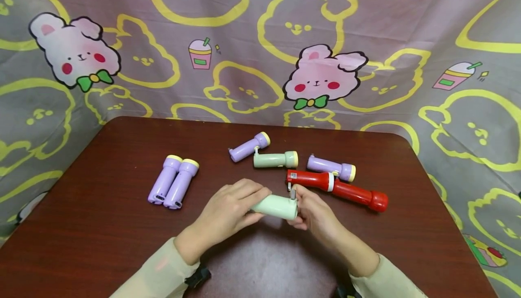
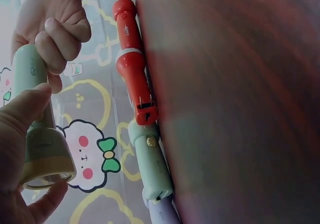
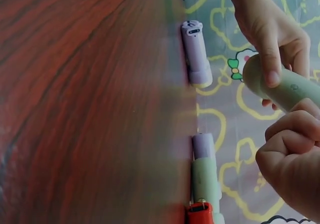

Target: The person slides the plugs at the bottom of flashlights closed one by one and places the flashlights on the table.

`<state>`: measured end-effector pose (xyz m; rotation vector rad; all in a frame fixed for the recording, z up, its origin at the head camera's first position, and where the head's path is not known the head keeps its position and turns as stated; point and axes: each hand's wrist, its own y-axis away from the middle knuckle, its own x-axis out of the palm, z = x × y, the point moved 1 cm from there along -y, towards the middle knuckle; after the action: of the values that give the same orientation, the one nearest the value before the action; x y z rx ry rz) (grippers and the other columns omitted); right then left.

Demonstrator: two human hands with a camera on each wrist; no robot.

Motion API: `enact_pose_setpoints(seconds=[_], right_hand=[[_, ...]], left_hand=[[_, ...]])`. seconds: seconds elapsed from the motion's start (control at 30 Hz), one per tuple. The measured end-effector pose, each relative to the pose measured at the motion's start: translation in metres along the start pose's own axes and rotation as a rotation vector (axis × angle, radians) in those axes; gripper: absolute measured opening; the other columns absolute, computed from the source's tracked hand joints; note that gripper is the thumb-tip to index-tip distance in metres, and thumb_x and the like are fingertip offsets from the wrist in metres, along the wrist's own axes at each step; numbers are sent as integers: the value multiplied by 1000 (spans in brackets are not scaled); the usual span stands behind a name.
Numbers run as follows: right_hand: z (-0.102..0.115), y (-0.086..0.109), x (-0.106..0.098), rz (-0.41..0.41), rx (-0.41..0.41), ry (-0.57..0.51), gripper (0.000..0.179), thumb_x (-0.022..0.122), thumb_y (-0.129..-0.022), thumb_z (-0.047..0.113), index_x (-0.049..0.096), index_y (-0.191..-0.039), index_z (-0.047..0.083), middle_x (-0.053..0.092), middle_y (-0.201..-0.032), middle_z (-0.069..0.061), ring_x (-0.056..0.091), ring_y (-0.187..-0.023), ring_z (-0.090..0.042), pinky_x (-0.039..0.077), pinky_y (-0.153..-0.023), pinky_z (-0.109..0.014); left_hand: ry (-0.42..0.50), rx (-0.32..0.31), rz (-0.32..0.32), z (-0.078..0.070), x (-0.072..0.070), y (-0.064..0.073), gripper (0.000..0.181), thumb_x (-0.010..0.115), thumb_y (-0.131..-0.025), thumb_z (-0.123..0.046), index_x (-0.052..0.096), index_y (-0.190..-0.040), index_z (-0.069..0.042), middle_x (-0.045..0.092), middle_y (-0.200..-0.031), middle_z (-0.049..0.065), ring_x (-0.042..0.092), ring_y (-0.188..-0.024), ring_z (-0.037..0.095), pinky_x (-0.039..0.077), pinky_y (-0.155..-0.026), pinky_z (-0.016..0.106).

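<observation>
A pale green flashlight point(image 1: 277, 206) is held above the near middle of the table, with its metal plug prongs point(image 1: 293, 194) sticking up at the tail end. My left hand point(image 1: 234, 203) grips it round the head end. In the left wrist view, its yellow-rimmed lens point(image 2: 47, 171) shows between thumb and fingers. At the tail my right hand point(image 1: 321, 214) has curled fingers against the flashlight beside the prongs. The right wrist view shows the left thumb lying along the flashlight point(image 3: 295, 91); the right fingertips are partly hidden there.
Two purple flashlights point(image 1: 172, 181) lie side by side at left. Behind the hands lie a purple flashlight point(image 1: 246, 149), a green flashlight point(image 1: 272, 160) and another purple one point(image 1: 325, 164). Two red flashlights point(image 1: 358, 195) lie end to end at right. A patterned curtain point(image 1: 252, 31) surrounds the table point(image 1: 101, 243).
</observation>
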<state>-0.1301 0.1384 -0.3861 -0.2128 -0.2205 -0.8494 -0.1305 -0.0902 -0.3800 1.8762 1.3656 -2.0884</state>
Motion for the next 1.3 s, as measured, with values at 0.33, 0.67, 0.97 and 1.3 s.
enact_pose_setpoints(seconds=[0.33,0.67,0.97,1.3], right_hand=[[-2,1,5,-96,18,10,11,27,-79,0,31,-84,9,31,-61,1,28,-53,-12,15,-47,-27],[-5,4,5,-69,22,-18,23,27,-85,2,37,-100,16,51,-67,6,47,-56,-8,35,-50,-23],[-8,8,0,-56,-168,129,19,33,-97,-2,36,-111,10,64,-78,-2,65,-69,-13,52,-64,-28],[-8,9,4,-110,-444,424,41,61,-87,-17,29,-112,-11,67,-100,-3,68,-87,-8,56,-75,-26]], left_hand=[[14,15,13,-1,3,2,48,84,-78,-28,66,-122,-18,66,-114,-7,62,-108,11,54,-79,32],[-45,41,-16,1,1,3,52,84,-77,-29,66,-125,-19,67,-117,-5,61,-111,14,54,-81,32],[45,23,-86,7,5,5,53,84,-76,-28,66,-124,-16,68,-115,-1,63,-108,16,55,-81,34],[189,-59,-102,11,2,2,49,84,-78,-23,67,-122,-11,68,-114,-1,63,-105,14,54,-85,33]])
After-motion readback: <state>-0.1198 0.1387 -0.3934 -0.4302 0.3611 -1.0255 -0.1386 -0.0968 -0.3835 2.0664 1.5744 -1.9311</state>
